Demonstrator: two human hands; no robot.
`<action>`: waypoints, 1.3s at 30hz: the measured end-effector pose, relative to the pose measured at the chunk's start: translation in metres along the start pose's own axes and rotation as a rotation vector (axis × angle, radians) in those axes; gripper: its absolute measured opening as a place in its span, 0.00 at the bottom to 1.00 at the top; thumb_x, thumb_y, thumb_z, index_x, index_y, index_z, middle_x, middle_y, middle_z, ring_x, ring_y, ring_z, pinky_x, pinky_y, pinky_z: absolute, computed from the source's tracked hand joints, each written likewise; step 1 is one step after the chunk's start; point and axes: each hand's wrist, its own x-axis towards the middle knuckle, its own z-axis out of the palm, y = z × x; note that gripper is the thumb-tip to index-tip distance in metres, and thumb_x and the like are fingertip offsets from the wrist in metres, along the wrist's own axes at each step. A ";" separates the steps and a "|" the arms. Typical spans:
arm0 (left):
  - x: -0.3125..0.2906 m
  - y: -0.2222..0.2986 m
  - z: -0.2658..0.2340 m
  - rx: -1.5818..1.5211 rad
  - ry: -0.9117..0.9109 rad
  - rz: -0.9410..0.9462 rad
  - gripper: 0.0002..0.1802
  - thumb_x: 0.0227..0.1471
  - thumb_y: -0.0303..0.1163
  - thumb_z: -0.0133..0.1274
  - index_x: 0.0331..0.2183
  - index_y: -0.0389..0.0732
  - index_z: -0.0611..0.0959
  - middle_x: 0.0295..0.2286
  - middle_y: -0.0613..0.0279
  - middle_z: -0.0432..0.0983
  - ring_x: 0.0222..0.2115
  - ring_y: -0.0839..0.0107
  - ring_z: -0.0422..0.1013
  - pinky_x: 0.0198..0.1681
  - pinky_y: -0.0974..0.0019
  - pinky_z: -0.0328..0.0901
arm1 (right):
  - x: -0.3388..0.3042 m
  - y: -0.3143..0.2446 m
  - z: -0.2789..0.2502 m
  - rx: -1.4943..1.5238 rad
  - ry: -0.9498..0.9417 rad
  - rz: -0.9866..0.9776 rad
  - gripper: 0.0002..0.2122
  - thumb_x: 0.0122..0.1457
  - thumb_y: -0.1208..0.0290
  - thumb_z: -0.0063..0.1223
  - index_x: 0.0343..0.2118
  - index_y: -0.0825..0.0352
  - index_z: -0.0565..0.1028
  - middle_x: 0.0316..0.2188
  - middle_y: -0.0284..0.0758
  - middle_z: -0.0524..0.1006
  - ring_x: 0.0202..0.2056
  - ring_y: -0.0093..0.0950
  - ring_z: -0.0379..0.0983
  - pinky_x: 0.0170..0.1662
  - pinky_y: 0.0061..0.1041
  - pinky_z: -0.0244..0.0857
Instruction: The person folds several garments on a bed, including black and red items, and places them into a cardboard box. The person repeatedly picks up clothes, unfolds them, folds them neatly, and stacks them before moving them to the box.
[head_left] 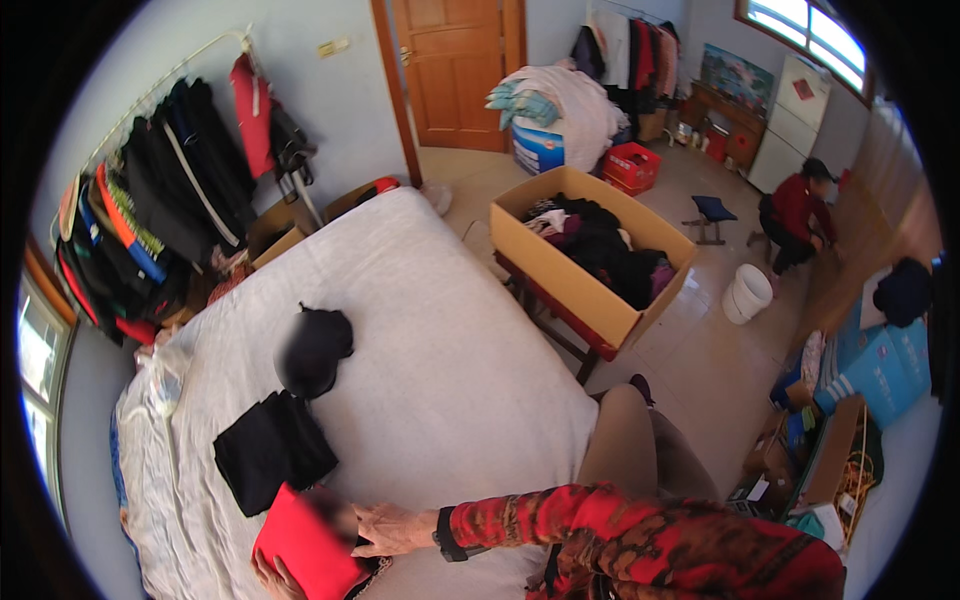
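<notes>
A red folded cloth (312,548) lies at the near edge of the bed, with a dark lace-like edge showing at its lower right. My left hand (279,578) grips its near left side, partly cut off by the picture's lower edge. From the right, my right hand (393,528) reaches across and has its fingers bent at the cloth's right edge, beside something dark. A blurred patch hides the cloth's far right corner. Just beyond is a stack of folded black cloth (274,450), and farther off lies a black bra-shaped garment (316,350).
The white-sheeted bed (440,330) spreads before me. Right of it, a long cardboard box (560,265) of dark clothes rests on a low stand. A white bucket (747,294) and a blue-topped stool (713,209) stand beyond. Another person (797,215) sits far right. Clothes racks line the left wall.
</notes>
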 end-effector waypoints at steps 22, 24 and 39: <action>0.112 0.366 0.070 -0.421 -0.061 0.580 0.15 0.52 0.24 0.54 0.43 0.33 0.78 0.41 0.52 0.75 0.43 0.61 0.71 0.50 0.62 0.64 | -0.504 0.153 -0.152 -0.473 0.798 1.185 0.10 0.52 0.66 0.57 0.34 0.64 0.75 0.32 0.39 0.75 0.39 0.40 0.71 0.42 0.36 0.65; 0.098 0.461 0.106 -0.379 -0.121 0.676 0.13 0.52 0.26 0.55 0.42 0.36 0.79 0.41 0.54 0.76 0.44 0.59 0.72 0.50 0.61 0.64 | -0.525 0.155 -0.133 -0.486 0.663 1.286 0.11 0.50 0.64 0.58 0.35 0.63 0.75 0.35 0.39 0.73 0.43 0.39 0.68 0.48 0.37 0.61; 0.006 0.847 0.283 0.196 -0.424 1.059 0.56 0.31 0.44 0.71 0.60 0.50 0.58 0.57 0.53 0.55 0.57 0.54 0.57 0.51 0.46 0.59 | -0.580 0.172 -0.109 -0.298 0.654 1.298 0.17 0.44 0.63 0.62 0.39 0.60 0.76 0.45 0.34 0.72 0.55 0.35 0.61 0.57 0.43 0.52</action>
